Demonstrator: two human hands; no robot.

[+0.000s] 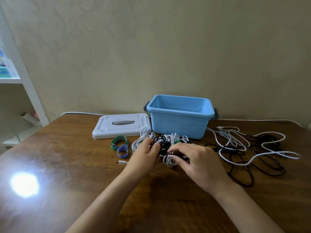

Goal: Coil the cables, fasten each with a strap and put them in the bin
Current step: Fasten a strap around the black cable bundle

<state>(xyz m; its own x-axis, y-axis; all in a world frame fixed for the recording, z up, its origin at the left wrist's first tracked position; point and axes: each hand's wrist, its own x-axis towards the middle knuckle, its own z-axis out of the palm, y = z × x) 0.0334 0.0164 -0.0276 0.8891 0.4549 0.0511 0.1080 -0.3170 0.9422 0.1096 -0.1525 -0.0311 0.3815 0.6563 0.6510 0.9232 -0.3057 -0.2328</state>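
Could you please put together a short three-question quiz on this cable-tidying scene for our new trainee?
1. True or false: the blue bin already has its white lid on.
2. Which lies nearest the loose straps? A) the tangle of uncoiled cables B) the white lid C) the shelf unit
3. Fill in: both the left hand and the right hand are at the pile of ____ cables in front of the bin.

Key
1. False: the lid lies flat on the table, left of the open bin.
2. B.
3. Coiled.
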